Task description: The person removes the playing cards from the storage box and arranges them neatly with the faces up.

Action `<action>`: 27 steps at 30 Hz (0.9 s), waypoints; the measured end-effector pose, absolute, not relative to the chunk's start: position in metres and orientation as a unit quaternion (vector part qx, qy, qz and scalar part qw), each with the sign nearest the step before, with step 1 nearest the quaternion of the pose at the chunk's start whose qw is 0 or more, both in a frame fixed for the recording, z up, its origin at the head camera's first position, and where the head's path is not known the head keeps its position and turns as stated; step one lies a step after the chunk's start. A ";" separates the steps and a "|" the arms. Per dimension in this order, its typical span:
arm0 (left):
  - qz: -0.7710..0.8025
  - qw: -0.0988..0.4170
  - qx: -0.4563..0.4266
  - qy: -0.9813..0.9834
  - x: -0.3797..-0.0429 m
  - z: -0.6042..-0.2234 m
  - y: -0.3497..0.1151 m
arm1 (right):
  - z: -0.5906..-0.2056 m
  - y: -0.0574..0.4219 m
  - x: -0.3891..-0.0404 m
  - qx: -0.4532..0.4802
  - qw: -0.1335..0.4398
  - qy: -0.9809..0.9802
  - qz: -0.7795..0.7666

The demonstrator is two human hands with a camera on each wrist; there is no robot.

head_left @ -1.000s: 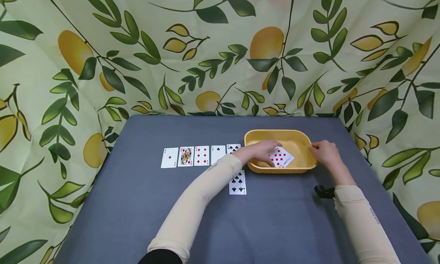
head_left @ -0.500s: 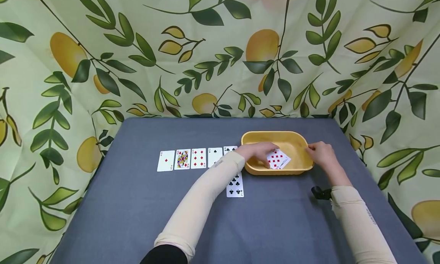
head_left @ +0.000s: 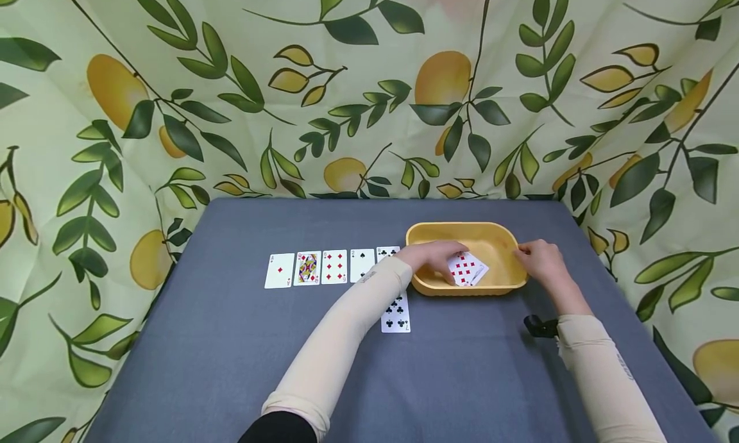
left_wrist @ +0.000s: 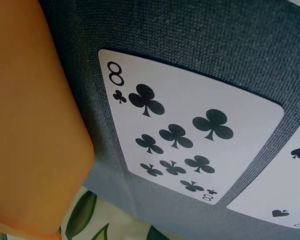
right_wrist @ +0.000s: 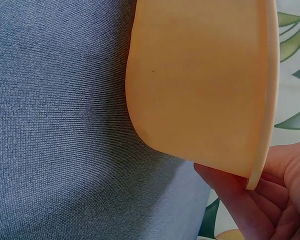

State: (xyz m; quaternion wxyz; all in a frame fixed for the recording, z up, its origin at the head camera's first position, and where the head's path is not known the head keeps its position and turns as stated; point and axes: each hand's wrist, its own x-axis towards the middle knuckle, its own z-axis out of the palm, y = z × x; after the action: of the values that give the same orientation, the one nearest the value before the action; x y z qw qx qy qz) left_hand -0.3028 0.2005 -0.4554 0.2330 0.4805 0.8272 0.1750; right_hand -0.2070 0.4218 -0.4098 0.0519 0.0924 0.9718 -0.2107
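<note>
Leaf-and-fruit printed cloth (head_left: 369, 135) fills the upper half of the head view, behind a blue-grey covered table (head_left: 231, 366). Right of centre sits a yellow plastic tub (head_left: 502, 254), with overlapping playing cards (head_left: 464, 271) in it, a diamonds card on top. The left hand (head_left: 430, 256) reaches over the tub's left rim, fingers and thumb at the cards' left end; I cannot tell whether they pinch them. At the tub's right end, the right hand (head_left: 539, 260) grips the rim. Left of the tub runs a row: ace of diamonds (head_left: 280, 271), face card (head_left: 307, 268), six of diamonds (head_left: 334, 267), two of spades (head_left: 362, 263) and eight of clubs (head_left: 387, 253). Below its right end lies another clubs card (head_left: 396, 316), partly behind the left sleeve (head_left: 329, 347).

Through the left wrist view, the eight of clubs lies flat and face up mid-frame, the tub's wall filling the left side.

From the right wrist view, thumb and fingers clasp the rim at lower right.

I judge the cards light, thin, slick and easily bent, best taken by opposite edges; the tub looks light and fairly stiff, its rim a sound hold.
</note>
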 end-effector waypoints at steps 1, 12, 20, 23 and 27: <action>0.176 0.230 0.481 0.827 -0.303 -0.455 0.200 | -0.410 0.422 -0.207 0.092 0.054 0.972 -0.211; 0.175 0.171 0.492 0.836 -0.305 -0.448 0.195 | -0.410 0.423 -0.208 0.094 0.058 0.973 -0.205; 0.231 0.143 0.444 0.854 -0.295 -0.417 0.162 | -0.410 0.422 -0.208 0.084 0.053 0.974 -0.201; 0.258 0.139 0.409 0.864 -0.287 -0.403 0.141 | -0.410 0.423 -0.208 0.079 0.052 0.976 -0.198; 0.294 0.141 0.362 0.873 -0.274 -0.391 0.110 | -0.409 0.424 -0.208 0.074 0.051 0.976 -0.200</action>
State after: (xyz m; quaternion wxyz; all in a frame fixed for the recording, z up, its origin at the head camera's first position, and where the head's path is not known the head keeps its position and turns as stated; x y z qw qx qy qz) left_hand -0.2735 0.1096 -0.3911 0.1412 0.3619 0.8734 0.2937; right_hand -0.2075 0.4240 -0.4095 0.0512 0.0739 0.9757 -0.1998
